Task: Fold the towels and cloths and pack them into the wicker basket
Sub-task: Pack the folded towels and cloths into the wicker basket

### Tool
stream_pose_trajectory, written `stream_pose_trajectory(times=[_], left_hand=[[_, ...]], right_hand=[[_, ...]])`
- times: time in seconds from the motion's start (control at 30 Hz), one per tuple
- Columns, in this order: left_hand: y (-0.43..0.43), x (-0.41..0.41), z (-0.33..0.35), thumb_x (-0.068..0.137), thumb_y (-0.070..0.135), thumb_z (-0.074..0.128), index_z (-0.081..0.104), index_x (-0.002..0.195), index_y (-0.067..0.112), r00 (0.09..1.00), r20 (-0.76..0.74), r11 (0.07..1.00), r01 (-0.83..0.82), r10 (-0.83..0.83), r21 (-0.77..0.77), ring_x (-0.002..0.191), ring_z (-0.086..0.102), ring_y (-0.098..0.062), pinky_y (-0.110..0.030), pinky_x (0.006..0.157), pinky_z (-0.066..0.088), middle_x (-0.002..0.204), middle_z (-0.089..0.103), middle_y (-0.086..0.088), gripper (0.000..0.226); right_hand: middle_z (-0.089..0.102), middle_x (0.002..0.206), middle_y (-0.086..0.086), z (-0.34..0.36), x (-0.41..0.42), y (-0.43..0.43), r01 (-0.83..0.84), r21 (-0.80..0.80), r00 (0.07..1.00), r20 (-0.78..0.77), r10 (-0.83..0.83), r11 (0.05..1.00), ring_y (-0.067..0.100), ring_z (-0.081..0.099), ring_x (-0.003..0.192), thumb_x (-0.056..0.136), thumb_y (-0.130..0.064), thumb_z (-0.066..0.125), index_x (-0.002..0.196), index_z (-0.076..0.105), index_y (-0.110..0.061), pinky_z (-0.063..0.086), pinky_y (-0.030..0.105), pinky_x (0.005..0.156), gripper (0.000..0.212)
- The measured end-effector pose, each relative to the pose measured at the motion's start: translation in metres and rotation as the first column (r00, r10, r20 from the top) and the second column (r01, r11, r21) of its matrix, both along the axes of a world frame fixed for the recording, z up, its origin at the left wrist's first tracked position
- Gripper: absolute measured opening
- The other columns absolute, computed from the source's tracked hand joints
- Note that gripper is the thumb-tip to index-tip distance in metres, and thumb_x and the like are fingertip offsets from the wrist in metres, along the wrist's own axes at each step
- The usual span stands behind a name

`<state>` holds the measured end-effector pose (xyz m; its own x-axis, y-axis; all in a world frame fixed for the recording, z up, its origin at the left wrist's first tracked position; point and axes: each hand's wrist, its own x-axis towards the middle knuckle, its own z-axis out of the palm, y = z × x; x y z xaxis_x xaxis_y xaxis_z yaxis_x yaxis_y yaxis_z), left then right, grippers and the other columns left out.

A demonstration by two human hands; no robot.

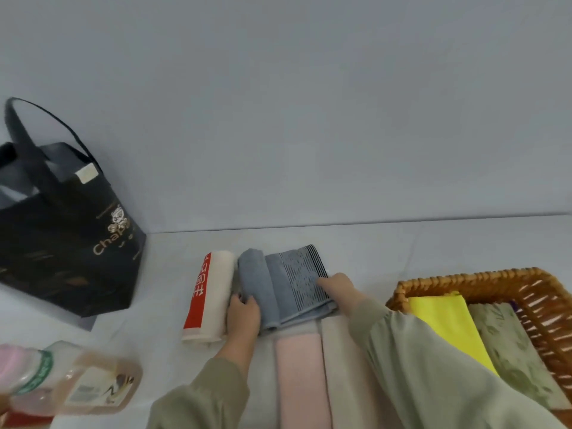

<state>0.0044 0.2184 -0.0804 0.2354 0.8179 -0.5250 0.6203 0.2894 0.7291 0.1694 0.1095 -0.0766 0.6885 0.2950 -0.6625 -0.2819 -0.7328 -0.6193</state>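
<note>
Blue towel half rolled at mid-desk, with the basket waiting at the right edge

The left hand (243, 317) curls round the rolled end of the blue towel (288, 283); the right hand (339, 289) lies on its striped flat end, thumb out, fingers hidden, so I cannot tell whether it pinches or only presses; if either lets go early, I'd expect the roll to spring loose, or to skew if one side is wound faster; the red-and-white towel (213, 292) sits just beside the left knuckles and could be nudged toward the desk's (154, 305) left side; the pink towel (300, 376) and beige towel (343, 366) lie under the sleeves by the near edge and may be dragged; the wicker basket (464, 278) already holds a yellow cloth (445, 323) and a leafy green cloth (507, 345), so a fat roll may crowd them.
</note>
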Motion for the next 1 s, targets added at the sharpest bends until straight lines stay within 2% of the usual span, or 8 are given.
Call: stream_pose_trajectory(times=[0.07,0.23,0.4,0.53,0.67,0.77,0.9,1.0], left_hand=[[0.004,0.003,0.003,0.093,0.023,0.056,0.041,0.138,0.004,0.999,0.053,0.998,0.013,-0.01,-0.059,0.117,0.054,-0.032,-0.039,0.098,0.045,0.134,0.053,-0.013,0.051],[0.012,0.016,0.002,0.084,0.022,0.069,0.053,0.122,-0.001,0.995,0.082,0.979,0.073,-0.058,-0.192,0.092,0.058,-0.025,-0.032,0.078,0.047,0.113,0.061,-0.012,0.046],[0.007,0.03,0.006,0.078,0.022,0.075,0.053,0.105,0.007,0.99,0.096,0.984,0.117,-0.105,-0.134,0.086,0.06,-0.024,-0.033,0.074,0.05,0.1,0.062,-0.008,0.038],[0.001,0.04,0.029,0.088,0.024,0.063,0.051,0.09,0.01,0.975,0.14,0.984,0.177,-0.175,0.0,0.073,0.052,-0.015,-0.027,0.057,0.039,0.083,0.056,-0.002,0.018],[0.004,0.039,0.056,0.096,0.01,0.045,0.057,0.08,0.007,0.928,0.357,0.988,0.142,-0.11,-0.064,0.072,0.052,-0.022,-0.028,0.059,0.045,0.08,0.058,-0.01,0.02],[0.003,0.034,0.087,0.094,0.009,0.056,0.059,0.096,0.009,0.88,0.453,0.983,0.18,-0.144,-0.035,0.073,0.059,-0.019,-0.029,0.059,0.052,0.091,0.063,-0.009,0.005],[0.0,0.032,0.118,0.089,0.025,0.066,0.034,0.144,0.014,0.799,0.56,0.929,0.346,-0.22,-0.129,0.108,0.059,-0.02,-0.032,0.082,0.051,0.125,0.057,-0.006,0.064],[-0.016,0.033,0.136,0.08,0.031,0.069,0.04,0.141,0.008,0.71,0.669,0.826,0.501,-0.222,-0.258,0.119,0.057,-0.02,-0.037,0.093,0.051,0.132,0.058,-0.005,0.072]], right_hand=[[0.065,0.098,0.019,0.008,-0.003,0.004,0.037,0.038,0.999,0.008,-0.037,0.999,0.035,0.065,0.096,0.083,-0.015,0.061,0.069,0.054,-0.006,0.054,0.048,0.086,0.019],[0.066,0.091,0.016,0.006,-0.001,0.012,0.037,0.042,0.999,-0.025,-0.036,0.998,0.03,0.066,0.09,0.077,-0.005,0.064,0.081,0.061,0.0,0.054,0.039,0.08,0.007],[0.063,0.085,0.023,0.022,-0.016,0.024,0.061,0.21,0.985,-0.168,-0.026,0.976,0.03,0.062,0.07,0.084,0.006,0.044,0.077,0.057,0.001,0.05,0.037,0.066,0.015],[0.064,0.088,0.016,0.043,-0.022,0.027,-0.094,0.238,0.995,-0.005,0.098,0.967,0.03,0.063,0.085,0.082,0.007,0.041,0.09,0.057,-0.005,0.055,0.039,0.074,0.021],[0.064,0.083,0.01,0.073,-0.021,0.012,-0.098,0.377,0.994,-0.016,0.112,0.921,0.024,0.062,0.078,0.08,0.017,0.036,0.087,0.058,-0.011,0.051,0.031,0.063,0.036],[0.065,0.092,0.017,0.1,-0.02,-0.007,-0.065,0.501,0.994,-0.046,0.101,0.863,0.029,0.063,0.084,0.081,0.021,0.036,0.097,0.058,-0.008,0.053,0.044,0.077,0.039],[0.066,0.098,0.019,0.132,-0.019,-0.04,-0.005,0.64,0.981,-0.148,0.13,0.769,0.03,0.065,0.087,0.083,0.024,0.038,0.106,0.058,-0.005,0.053,0.042,0.079,0.042],[0.068,0.099,0.016,0.155,-0.019,-0.07,-0.021,0.697,0.957,-0.194,0.216,0.717,0.028,0.066,0.088,0.083,0.024,0.039,0.109,0.059,-0.004,0.055,0.039,0.077,0.043]])
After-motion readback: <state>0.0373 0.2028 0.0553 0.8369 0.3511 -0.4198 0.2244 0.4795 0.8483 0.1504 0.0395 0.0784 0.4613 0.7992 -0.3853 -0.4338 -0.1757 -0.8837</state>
